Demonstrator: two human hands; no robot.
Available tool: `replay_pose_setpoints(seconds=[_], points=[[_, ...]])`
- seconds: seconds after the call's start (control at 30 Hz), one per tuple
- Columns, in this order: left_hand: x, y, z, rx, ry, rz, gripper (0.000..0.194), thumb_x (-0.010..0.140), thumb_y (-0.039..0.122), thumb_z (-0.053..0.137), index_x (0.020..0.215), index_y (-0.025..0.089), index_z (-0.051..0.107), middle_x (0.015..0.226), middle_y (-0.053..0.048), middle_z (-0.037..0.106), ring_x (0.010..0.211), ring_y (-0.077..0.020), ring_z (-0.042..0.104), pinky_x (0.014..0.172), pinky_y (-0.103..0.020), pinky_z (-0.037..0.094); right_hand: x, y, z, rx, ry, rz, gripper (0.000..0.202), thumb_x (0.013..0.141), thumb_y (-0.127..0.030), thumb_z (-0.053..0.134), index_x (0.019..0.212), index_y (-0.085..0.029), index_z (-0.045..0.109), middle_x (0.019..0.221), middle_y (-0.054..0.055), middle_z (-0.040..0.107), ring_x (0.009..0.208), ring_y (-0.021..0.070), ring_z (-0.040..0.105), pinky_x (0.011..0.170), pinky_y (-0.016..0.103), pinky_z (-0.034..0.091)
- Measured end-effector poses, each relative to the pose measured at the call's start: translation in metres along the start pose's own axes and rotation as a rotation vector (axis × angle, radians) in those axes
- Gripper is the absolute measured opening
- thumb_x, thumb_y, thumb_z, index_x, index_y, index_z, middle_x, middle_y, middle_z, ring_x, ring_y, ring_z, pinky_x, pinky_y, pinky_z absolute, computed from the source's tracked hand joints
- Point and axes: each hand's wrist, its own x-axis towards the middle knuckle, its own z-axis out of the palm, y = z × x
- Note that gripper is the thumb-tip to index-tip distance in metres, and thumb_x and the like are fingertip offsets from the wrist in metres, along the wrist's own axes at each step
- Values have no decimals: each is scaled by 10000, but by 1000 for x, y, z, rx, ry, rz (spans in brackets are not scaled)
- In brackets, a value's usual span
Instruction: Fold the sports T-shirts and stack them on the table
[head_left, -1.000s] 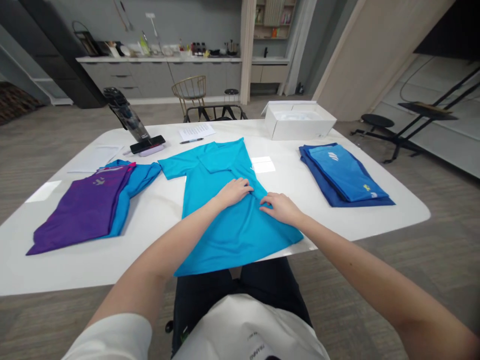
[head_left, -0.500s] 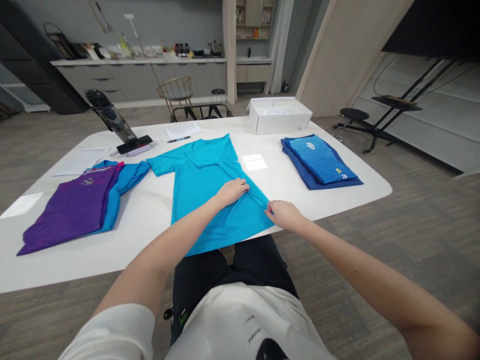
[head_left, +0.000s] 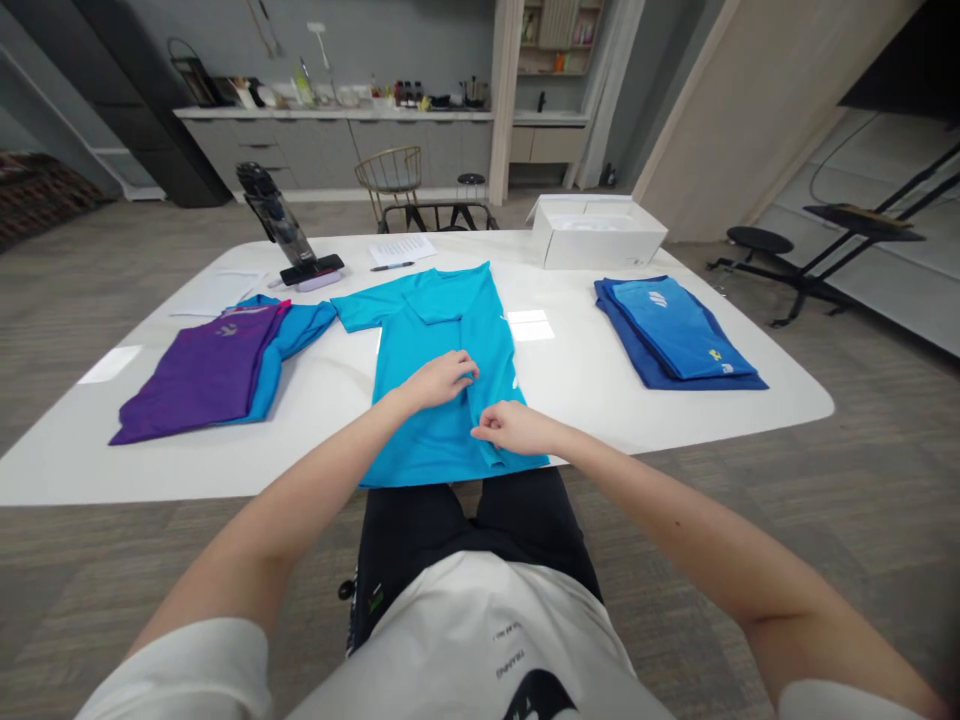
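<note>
A turquoise T-shirt (head_left: 420, 350) lies on the white table in front of me, its right side folded inward over the body. My left hand (head_left: 444, 380) rests on the middle of the shirt, with its fingers curled at the fold. Closer to the hem, my right hand (head_left: 510, 428) is closed on the shirt's folded side edge. One short sleeve still spreads out to the left. The lower hem reaches the table's near edge, just above my lap.
Left lie a purple garment (head_left: 202, 375) and a blue garment (head_left: 300, 335). A handheld vacuum (head_left: 289, 235), papers (head_left: 401, 248) and a pen (head_left: 391, 266) stand or lie behind. To the right are folded blue clothes (head_left: 667, 325) and a white box (head_left: 600, 240).
My right hand has carried the shirt's right side edge inward to the left, forming a fold. My left hand stays on the shirt. The whole view has shifted, with the table appearing further right.
</note>
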Motion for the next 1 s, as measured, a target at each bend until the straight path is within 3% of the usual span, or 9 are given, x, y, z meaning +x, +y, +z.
replay_pose_setpoints(seconds=[0.13,0.4,0.57,0.67,0.73,0.87,1.0], points=[[-31,12,17,14,-4,-73,251,1013,325,497,1192,236,648,1142,-71,626,1064,-229,608,920,-362,477,3,14,21,-116,-24,-3,246,947,-424,663,868,-203,737,837,39,765,781,181,687,664,242,403],[-50,48,26,94,-48,-12,327,1015,469,512,1203,241,652,1139,-68,641,1077,-234,606,934,-386,435,-20,33,19,-311,-8,-46,186,904,-414,724,882,-229,739,828,37,767,774,203,701,640,253,396],[-53,60,25,147,-22,94,407,958,551,580,1184,223,666,1316,-124,612,1255,-281,548,1126,-476,351,-28,30,27,-120,-96,0,198,921,-408,689,906,-213,720,673,8,722,633,181,689,628,245,441],[-47,61,28,145,8,106,443,1007,515,506,1318,219,619,1505,-129,525,1418,-272,451,1242,-486,236,-27,33,20,43,-192,45,238,961,-416,614,931,-194,693,573,-26,658,506,156,636,578,240,440],[-41,59,32,140,15,39,472,1050,479,420,1418,217,557,1572,-123,474,1463,-253,419,1255,-466,239,-21,38,13,39,-107,27,242,962,-415,612,912,-190,687,634,-15,681,565,154,651,604,238,439],[-36,55,43,144,-43,-50,541,1055,513,392,1497,216,489,1601,-132,445,1475,-273,415,1238,-499,277,-7,52,5,-204,122,13,212,960,-372,632,870,-190,694,799,32,728,755,174,670,679,245,413],[-34,53,45,118,-33,-19,503,1043,530,424,1404,219,583,1535,-118,529,1430,-251,473,1251,-488,266,2,57,1,-279,41,9,243,956,-411,640,844,-205,700,780,30,722,733,177,654,640,252,377]])
